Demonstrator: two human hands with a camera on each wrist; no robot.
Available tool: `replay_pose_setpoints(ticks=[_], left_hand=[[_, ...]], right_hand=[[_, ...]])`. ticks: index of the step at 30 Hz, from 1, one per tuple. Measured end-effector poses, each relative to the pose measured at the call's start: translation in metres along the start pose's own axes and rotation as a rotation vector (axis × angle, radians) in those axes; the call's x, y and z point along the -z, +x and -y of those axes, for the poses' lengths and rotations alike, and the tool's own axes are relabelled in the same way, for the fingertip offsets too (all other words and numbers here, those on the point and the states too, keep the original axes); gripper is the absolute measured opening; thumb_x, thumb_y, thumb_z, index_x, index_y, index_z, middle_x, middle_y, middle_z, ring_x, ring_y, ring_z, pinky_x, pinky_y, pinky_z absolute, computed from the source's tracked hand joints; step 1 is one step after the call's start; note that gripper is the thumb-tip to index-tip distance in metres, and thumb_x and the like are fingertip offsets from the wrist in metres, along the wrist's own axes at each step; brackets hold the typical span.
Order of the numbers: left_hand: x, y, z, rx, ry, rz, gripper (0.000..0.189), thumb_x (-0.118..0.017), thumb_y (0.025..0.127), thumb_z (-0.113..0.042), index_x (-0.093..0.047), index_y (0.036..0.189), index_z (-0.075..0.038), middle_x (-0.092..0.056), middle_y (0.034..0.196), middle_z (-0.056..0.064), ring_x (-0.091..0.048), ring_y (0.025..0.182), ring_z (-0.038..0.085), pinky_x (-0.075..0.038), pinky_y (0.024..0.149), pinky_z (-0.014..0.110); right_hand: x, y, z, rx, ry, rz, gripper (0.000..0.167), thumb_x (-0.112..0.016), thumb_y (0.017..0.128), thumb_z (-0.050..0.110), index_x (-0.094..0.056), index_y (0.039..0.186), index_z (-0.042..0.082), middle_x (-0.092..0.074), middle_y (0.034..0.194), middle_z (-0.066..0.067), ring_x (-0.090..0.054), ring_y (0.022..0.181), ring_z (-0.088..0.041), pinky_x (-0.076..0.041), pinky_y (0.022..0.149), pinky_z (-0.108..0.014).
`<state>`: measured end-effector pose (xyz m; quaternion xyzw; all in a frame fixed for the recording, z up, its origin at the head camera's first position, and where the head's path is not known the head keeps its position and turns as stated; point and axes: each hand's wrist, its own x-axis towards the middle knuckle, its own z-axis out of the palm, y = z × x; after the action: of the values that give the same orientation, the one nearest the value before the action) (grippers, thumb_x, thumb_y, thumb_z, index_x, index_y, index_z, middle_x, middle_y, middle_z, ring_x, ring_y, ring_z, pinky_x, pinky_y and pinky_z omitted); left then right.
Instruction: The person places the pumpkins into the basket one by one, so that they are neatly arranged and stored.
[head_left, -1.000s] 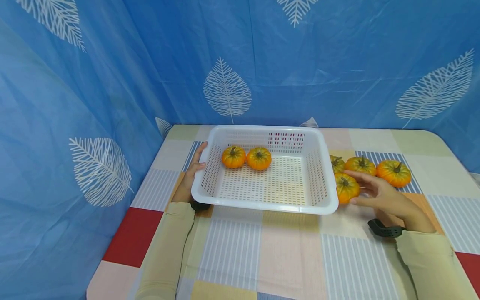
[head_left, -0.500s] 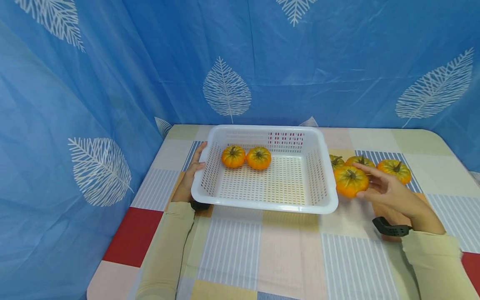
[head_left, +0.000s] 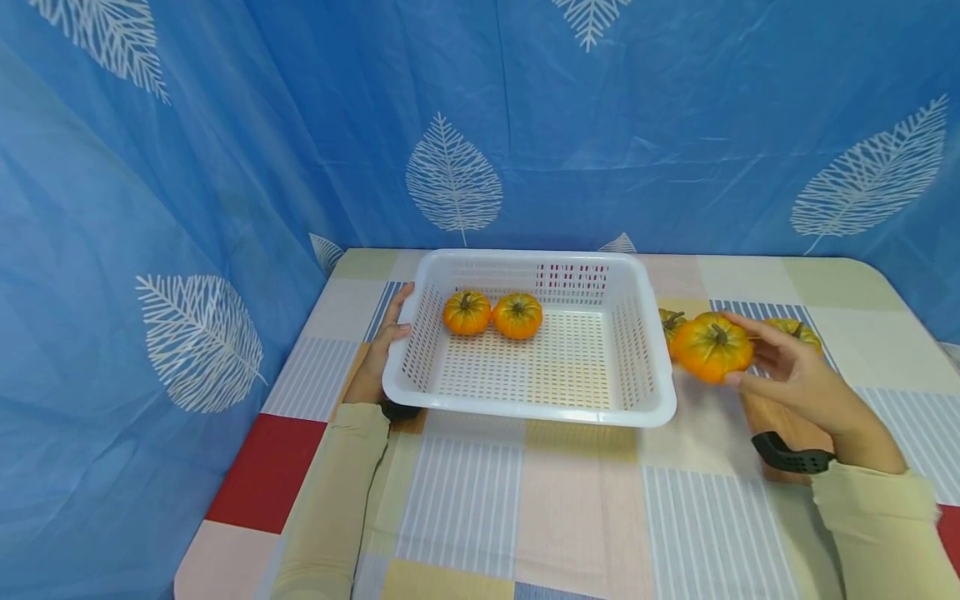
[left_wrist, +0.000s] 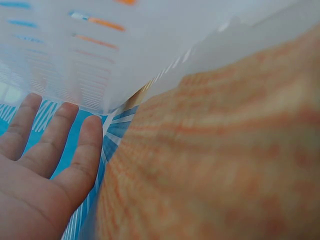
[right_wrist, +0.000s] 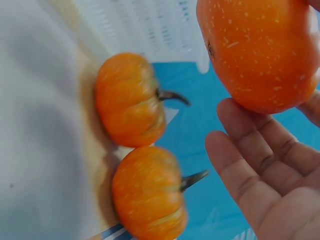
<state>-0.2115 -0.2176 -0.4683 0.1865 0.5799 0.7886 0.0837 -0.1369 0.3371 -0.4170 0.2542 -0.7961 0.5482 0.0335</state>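
Note:
My right hand (head_left: 787, 371) pinches a small orange pumpkin (head_left: 714, 347) between thumb and fingers, lifted above the table just right of the white plastic basket (head_left: 528, 412). In the right wrist view the held pumpkin (right_wrist: 260, 55) hangs over two others, an upper pumpkin (right_wrist: 130, 100) and a lower pumpkin (right_wrist: 150, 195). Against the basket's outer left side rests my left hand (head_left: 381, 354); the left wrist view shows its fingers (left_wrist: 82, 160) extended along the wall. Inside the basket, a left pumpkin (head_left: 467, 313) and a right pumpkin (head_left: 517, 316) sit side by side.
Right of the basket, one pumpkin (head_left: 672, 320) stands near its wall and another pumpkin (head_left: 797, 331) is partly behind my right hand. A checked cloth (head_left: 577, 517) covers the table. Blue curtain (head_left: 675, 125) hangs behind and at the left.
My right hand has raised the pumpkin off the table beside the basket and drawn it slightly right, now covering one pumpkin behind. The left hand and basket have not moved.

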Motion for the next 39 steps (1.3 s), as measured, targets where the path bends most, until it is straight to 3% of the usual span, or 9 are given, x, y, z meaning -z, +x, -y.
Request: replay_pose_setpoints(ticks=[8, 16, 23, 33, 39], left_hand=[[0.004, 0.002, 0.002, -0.046, -0.014, 0.036, 0.071, -0.036, 0.094, -0.011, -0.034, 0.159, -0.039, -0.004, 0.177, 0.019, -0.032, 0.14, 0.032, -0.039, 0.109, 0.044], [0.003, 0.001, 0.0, -0.022, -0.026, 0.02, 0.067, -0.037, 0.097, -0.014, -0.036, 0.159, -0.04, -0.007, 0.176, 0.018, -0.034, 0.137, 0.034, -0.044, 0.104, 0.043], [-0.001, 0.0, -0.002, 0.007, -0.031, -0.023, 0.069, -0.035, 0.096, -0.012, -0.034, 0.161, -0.037, -0.008, 0.177, 0.015, -0.033, 0.139, 0.034, -0.041, 0.107, 0.045], [-0.003, -0.001, -0.002, 0.009, 0.001, -0.042, 0.073, -0.036, 0.095, -0.013, -0.031, 0.165, -0.033, -0.01, 0.179, 0.013, -0.032, 0.142, 0.033, -0.04, 0.112, 0.049], [-0.003, -0.001, -0.002, 0.016, 0.017, -0.048, 0.075, -0.036, 0.095, -0.013, -0.029, 0.166, -0.033, -0.011, 0.179, 0.012, -0.031, 0.143, 0.033, -0.038, 0.114, 0.052]], right_hand=[[-0.003, 0.004, 0.018, 0.033, -0.12, -0.04, 0.083, -0.067, 0.086, -0.029, -0.045, 0.161, -0.002, -0.05, 0.156, 0.018, -0.055, 0.131, 0.007, -0.042, 0.101, -0.007], [-0.009, 0.01, 0.039, 0.081, -0.03, -0.037, 0.084, -0.067, 0.082, -0.033, -0.049, 0.158, -0.003, -0.057, 0.153, 0.01, -0.062, 0.128, 0.001, -0.045, 0.101, -0.009], [-0.017, 0.021, 0.054, 0.018, -0.104, -0.037, 0.082, -0.071, 0.085, -0.027, -0.05, 0.159, 0.002, -0.059, 0.147, 0.012, -0.065, 0.115, 0.0, -0.048, 0.095, -0.009], [-0.023, 0.036, 0.071, -0.084, -0.209, -0.031, 0.077, -0.08, 0.087, -0.013, -0.052, 0.157, 0.001, -0.059, 0.141, 0.022, -0.063, 0.113, 0.003, -0.052, 0.086, -0.009], [-0.024, 0.049, 0.078, -0.072, -0.259, 0.016, 0.074, -0.082, 0.089, -0.007, -0.053, 0.156, -0.001, -0.058, 0.14, 0.024, -0.061, 0.112, 0.002, -0.048, 0.09, -0.007]])
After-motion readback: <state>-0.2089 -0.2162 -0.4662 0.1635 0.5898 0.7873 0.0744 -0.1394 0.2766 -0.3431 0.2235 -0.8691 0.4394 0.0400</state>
